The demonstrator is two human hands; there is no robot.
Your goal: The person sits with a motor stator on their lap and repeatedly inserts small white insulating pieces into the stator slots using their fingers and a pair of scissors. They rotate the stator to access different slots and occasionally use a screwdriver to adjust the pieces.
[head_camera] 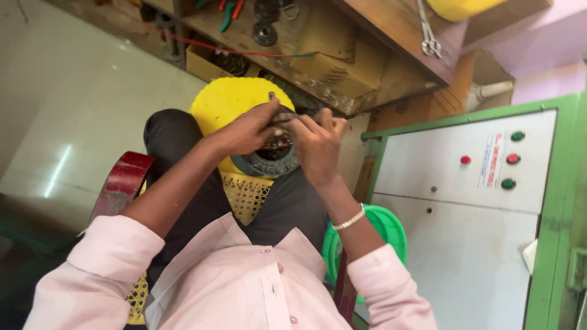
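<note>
I sit with a round dark metal motor part, ringed with copper windings, resting on a yellow plastic stool between my knees. My left hand pinches the top of the part and holds a thin metal pin that sticks up above my fingers. My right hand grips the part's right upper edge, fingers curled over it. Both hands meet at the top of the ring and hide most of its upper half.
A white and green cabinet with red and green round buttons stands at my right. A wooden workbench with pliers, scissors and metal rings runs across the top. A green plastic stool sits under my right arm. A red chair arm is at my left.
</note>
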